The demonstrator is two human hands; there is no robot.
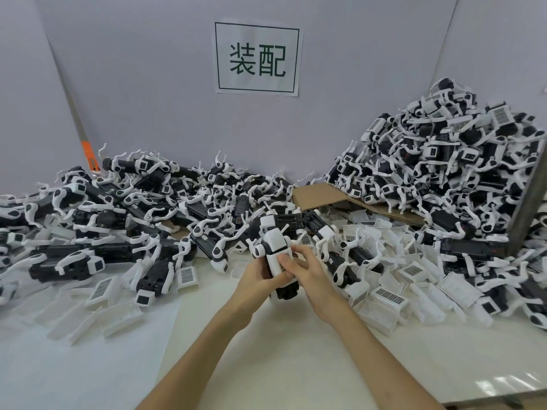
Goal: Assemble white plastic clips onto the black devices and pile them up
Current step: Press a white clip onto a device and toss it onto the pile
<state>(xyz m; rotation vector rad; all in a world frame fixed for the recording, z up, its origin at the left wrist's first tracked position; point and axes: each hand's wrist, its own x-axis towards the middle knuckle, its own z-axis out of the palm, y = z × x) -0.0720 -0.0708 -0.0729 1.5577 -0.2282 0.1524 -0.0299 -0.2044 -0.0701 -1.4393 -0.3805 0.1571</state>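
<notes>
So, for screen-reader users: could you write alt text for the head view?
The left hand and right hand hold a black device with a white clip on it above a white table. Heaps of clipped devices lie on either side, below a wall sign.

A single wide-angle camera, worn on the person's head, looks forward and down across a white table point(296, 365), whose near surface lies close beneath the lens. It squarely faces a grey back wall point(133, 69), with a paper sign point(257, 56) at top centre of frame.
</notes>
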